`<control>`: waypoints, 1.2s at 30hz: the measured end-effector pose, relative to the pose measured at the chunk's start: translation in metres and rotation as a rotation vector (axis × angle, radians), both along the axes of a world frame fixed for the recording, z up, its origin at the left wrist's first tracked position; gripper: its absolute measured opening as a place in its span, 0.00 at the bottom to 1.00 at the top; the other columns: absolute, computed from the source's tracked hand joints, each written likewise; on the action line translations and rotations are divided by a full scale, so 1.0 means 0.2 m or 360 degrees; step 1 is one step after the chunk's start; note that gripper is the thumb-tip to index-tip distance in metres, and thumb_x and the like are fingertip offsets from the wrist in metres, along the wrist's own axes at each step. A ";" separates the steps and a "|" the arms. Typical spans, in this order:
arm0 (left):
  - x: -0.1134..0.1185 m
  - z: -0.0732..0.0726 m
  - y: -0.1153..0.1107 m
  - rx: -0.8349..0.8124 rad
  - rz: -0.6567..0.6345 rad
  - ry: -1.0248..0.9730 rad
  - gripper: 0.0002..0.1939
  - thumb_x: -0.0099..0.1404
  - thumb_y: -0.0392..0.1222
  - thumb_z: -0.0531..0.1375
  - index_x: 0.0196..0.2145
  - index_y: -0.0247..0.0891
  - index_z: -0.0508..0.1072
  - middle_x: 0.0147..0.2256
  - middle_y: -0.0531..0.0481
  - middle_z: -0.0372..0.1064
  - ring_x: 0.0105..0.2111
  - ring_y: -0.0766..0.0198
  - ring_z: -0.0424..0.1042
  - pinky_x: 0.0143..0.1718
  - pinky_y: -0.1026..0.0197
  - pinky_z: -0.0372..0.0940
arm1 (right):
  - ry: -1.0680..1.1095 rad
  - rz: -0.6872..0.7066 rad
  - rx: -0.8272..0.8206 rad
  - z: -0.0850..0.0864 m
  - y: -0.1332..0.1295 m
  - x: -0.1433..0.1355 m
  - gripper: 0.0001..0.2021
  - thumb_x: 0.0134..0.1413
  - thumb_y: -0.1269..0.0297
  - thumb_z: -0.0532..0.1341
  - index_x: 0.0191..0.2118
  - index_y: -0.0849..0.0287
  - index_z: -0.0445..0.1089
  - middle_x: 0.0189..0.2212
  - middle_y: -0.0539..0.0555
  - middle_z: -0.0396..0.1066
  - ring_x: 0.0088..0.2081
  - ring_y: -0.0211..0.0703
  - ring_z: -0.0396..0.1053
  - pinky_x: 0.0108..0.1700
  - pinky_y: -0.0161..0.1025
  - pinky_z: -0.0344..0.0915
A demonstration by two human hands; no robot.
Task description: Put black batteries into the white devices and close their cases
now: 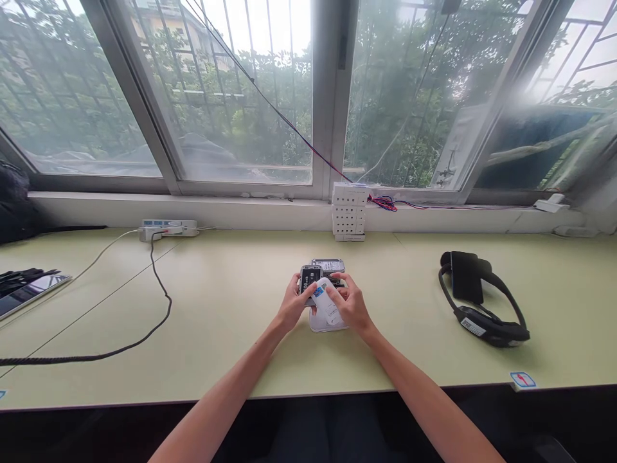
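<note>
Near the front middle of the table, my left hand (pixel 292 302) is closed around the side of a small opened device (pixel 309 276) with a black battery showing in it. My right hand (pixel 353 303) grips a white back cover (pixel 330 305) with small stickers, tilted just in front of that device. The tip of my left thumb reaches the cover's edge. Underneath lies another white shell (pixel 321 326), partly hidden by the cover and my fingers. Just behind my hands lies a second opened device (pixel 330 263) with a pale label.
White boxes (pixel 349 215) stand stacked against the window ledge. A black headset (pixel 491 325) with a dark phone (pixel 466 276) on it lies to the right. On the left are a power strip (pixel 186 227), a black cable (pixel 164 312) and a tablet (pixel 33 294).
</note>
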State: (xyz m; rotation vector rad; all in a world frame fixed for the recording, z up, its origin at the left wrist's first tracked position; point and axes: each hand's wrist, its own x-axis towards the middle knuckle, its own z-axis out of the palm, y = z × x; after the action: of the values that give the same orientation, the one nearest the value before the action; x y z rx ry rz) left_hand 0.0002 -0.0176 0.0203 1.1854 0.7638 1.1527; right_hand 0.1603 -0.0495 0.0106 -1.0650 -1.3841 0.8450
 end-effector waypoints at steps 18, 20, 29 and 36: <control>-0.01 0.00 0.01 0.0013 0.0058 -0.0046 0.27 0.55 0.51 0.67 0.44 0.39 0.58 0.33 0.50 0.70 0.25 0.60 0.75 0.15 0.66 0.64 | 0.0545 -0.0085 -0.0145 0.01 0.03 0.03 0.31 0.46 0.54 0.68 0.53 0.54 0.56 0.29 0.47 0.72 0.15 0.30 0.62 0.15 0.29 0.60; -0.01 0.00 0.01 0.0029 -0.0019 -0.0011 0.27 0.56 0.51 0.67 0.45 0.39 0.58 0.34 0.49 0.70 0.25 0.61 0.75 0.15 0.66 0.64 | 0.0596 -0.0183 -0.0113 0.01 0.04 0.04 0.30 0.46 0.54 0.68 0.53 0.54 0.57 0.29 0.47 0.71 0.16 0.31 0.64 0.17 0.30 0.60; -0.01 -0.02 0.00 0.0057 -0.0241 0.0143 0.28 0.57 0.51 0.66 0.47 0.39 0.58 0.34 0.49 0.70 0.25 0.61 0.75 0.16 0.67 0.65 | 0.0631 -0.0253 0.0029 -0.03 0.07 0.05 0.26 0.48 0.57 0.67 0.51 0.56 0.59 0.29 0.47 0.70 0.23 0.34 0.65 0.25 0.33 0.64; -0.02 0.00 -0.02 -0.0021 -0.0311 0.0169 0.26 0.61 0.54 0.62 0.49 0.39 0.57 0.35 0.47 0.71 0.25 0.60 0.76 0.14 0.67 0.65 | 0.0608 -0.0206 0.0012 -0.02 0.07 0.05 0.20 0.49 0.58 0.67 0.45 0.58 0.64 0.26 0.47 0.69 0.22 0.34 0.63 0.25 0.33 0.63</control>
State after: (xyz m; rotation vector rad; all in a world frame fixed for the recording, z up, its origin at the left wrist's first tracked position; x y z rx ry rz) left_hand -0.0029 -0.0212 0.0209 1.2882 0.7173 0.9282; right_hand 0.1709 -0.0360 0.0065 -0.9195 -0.9874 0.8929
